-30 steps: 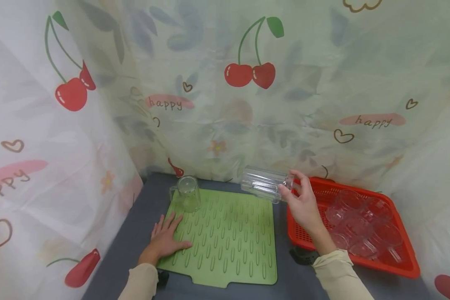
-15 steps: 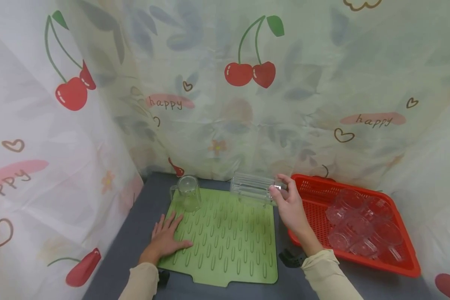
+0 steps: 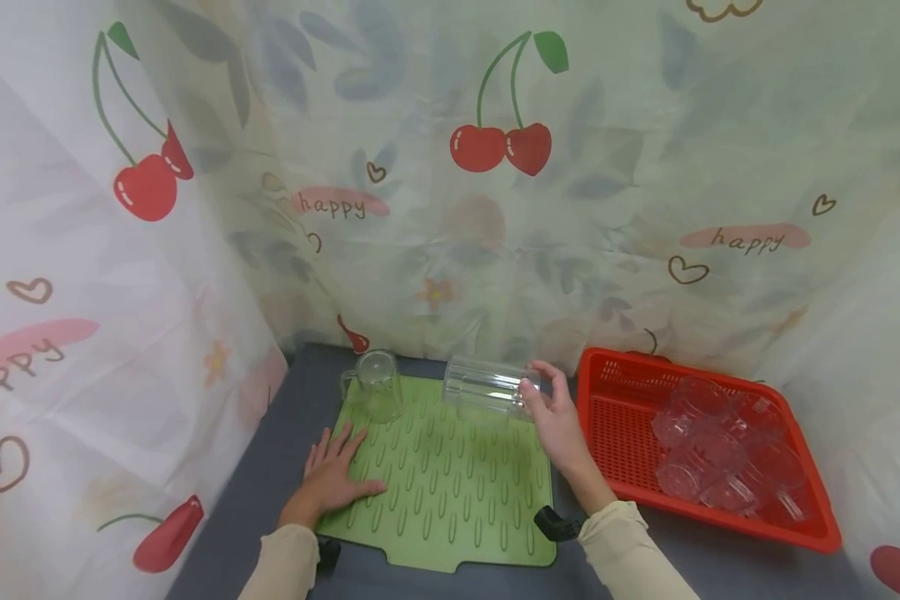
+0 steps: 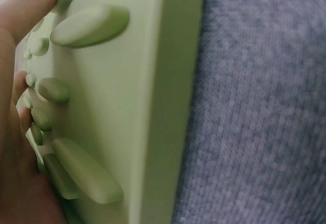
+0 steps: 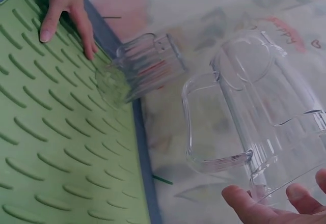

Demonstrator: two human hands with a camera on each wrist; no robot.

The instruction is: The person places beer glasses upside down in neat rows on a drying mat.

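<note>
My right hand [image 3: 558, 417] grips a clear glass mug [image 3: 486, 385] by one end and holds it on its side above the back right of a green drying mat [image 3: 450, 492]. In the right wrist view this mug [image 5: 270, 107] shows its handle, with fingertips [image 5: 300, 198] at its lower end. My left hand [image 3: 337, 477] lies spread flat on the mat's left part. Another clear mug [image 3: 379, 387] stands upside down at the mat's back left corner, handle to the left. The left wrist view shows the mat's raised ribs [image 4: 91, 25] beside the fingers.
A red plastic basket [image 3: 615, 433] stands to the right of the mat, with several clear mugs [image 3: 720, 450] lying in its right part. The table [image 3: 247, 500] has a dark grey cloth. A patterned curtain [image 3: 435, 208] hangs behind and at both sides.
My right hand has moved left and slightly down with the mug, from beside the basket to over the mat. The left hand has stayed in place.
</note>
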